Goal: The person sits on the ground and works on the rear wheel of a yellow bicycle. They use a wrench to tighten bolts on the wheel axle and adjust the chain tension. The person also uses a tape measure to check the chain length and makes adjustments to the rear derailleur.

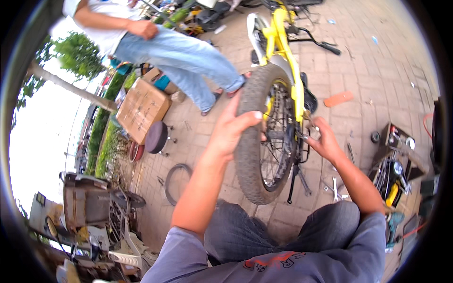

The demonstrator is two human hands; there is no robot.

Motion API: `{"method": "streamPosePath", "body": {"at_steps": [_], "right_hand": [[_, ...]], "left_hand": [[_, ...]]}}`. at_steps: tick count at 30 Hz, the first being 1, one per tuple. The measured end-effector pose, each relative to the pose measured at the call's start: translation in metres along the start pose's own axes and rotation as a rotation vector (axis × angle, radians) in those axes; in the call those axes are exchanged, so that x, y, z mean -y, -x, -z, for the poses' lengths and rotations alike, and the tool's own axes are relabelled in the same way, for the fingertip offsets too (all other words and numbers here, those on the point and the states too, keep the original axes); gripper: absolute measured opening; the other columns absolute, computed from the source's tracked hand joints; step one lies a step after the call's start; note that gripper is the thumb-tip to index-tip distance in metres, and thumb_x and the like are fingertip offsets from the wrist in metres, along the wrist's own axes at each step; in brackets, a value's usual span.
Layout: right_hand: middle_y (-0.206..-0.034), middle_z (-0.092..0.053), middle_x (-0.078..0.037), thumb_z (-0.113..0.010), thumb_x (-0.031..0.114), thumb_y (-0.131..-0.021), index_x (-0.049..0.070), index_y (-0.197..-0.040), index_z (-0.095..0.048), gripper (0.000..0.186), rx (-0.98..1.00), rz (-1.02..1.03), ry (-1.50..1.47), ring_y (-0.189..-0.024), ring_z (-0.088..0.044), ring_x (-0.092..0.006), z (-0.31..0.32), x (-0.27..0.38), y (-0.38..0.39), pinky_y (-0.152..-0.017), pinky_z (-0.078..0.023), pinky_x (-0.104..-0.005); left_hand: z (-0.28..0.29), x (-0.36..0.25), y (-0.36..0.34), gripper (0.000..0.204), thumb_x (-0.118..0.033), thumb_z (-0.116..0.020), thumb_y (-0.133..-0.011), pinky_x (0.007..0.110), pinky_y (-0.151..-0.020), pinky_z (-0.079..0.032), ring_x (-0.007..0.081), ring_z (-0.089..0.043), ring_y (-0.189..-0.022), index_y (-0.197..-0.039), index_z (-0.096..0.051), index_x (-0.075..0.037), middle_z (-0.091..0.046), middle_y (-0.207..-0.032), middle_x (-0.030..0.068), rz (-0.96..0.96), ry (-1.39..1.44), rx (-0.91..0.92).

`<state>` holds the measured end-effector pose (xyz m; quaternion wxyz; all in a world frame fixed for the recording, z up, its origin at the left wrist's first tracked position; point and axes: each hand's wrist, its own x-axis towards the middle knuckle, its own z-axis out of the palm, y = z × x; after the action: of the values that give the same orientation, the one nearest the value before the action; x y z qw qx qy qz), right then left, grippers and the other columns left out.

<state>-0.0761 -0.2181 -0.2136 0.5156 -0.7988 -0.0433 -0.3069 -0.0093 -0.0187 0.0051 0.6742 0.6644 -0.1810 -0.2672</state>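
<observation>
1. My left hand (227, 133) held the tire (247, 160) by its left side, thumb laid across the knobbly tread; the other fingers were partly hidden.
2. My right hand (324, 141) was drawn in narrow, thumb and fingers close together beside the hub, on the wheel's right side; I could not tell what, if anything, sat between the tips.
3. The tire stood upright at the centre of the frame, just in front of my knees, with the bike's yellow frame (298, 96) running from it to the top edge.
4. A black kickstand (291, 186) reached down to the paving (377, 85) below the wheel.
5. A wrench (335, 188) lay right of my knees, and an open toolbox (415, 162) stood at the right, with a drill (392, 226) below it.
6. An orange strip (338, 98) lay on the paving, right of the bike.
7. Left of my left forearm lay a thin black hoop (172, 184); above it stood a round stool (156, 137) and a carton (144, 108).
8. Someone in light jeans (174, 52) stood at the upper left.
</observation>
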Motion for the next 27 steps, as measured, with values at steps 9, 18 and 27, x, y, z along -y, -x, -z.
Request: {"method": "streamPosePath", "body": {"at_steps": [9,18,27], "right_hand": [[-0.079,-0.060,0.004,-0.063,0.007,-0.087,0.000,-0.094,-0.062,0.010,0.051,-0.538,-0.634,-0.069,-0.051,-0.0045,-0.041,-0.006,0.030,-0.062,-0.042,-0.0202],[-0.070,-0.055,0.002,-0.054,0.003,-0.089,0.003,-0.083,-0.054,0.007,0.030,-0.447,-0.481,-0.063,-0.049,-0.0047,-0.038,-0.021,0.033,-0.058,-0.041,-0.0217],[-0.071,-0.053,0.001,-0.051,0.004,-0.090,0.004,-0.082,-0.051,0.008,-0.004,-0.450,-0.631,-0.064,-0.049,-0.0065,-0.039,-0.031,0.036,-0.059,-0.041,-0.0227]], "left_hand": [[0.021,0.011,0.005,0.072,-0.013,-0.065,-0.078,0.030,-0.060,-0.052,0.0143,-0.058,-0.084,-0.139,-0.028,-0.006,-0.055,-0.109,0.0081,-0.005,0.077,0.054],[0.016,0.012,0.002,0.072,-0.013,-0.067,-0.077,0.028,-0.054,-0.052,0.0123,-0.057,-0.070,-0.138,-0.030,-0.006,-0.053,-0.094,0.0060,-0.049,0.111,0.069],[0.012,0.006,0.002,0.075,-0.014,-0.067,-0.077,0.031,-0.056,-0.053,0.0151,-0.057,-0.071,-0.141,-0.028,-0.006,-0.054,-0.097,0.0090,-0.037,0.066,0.024]]}}
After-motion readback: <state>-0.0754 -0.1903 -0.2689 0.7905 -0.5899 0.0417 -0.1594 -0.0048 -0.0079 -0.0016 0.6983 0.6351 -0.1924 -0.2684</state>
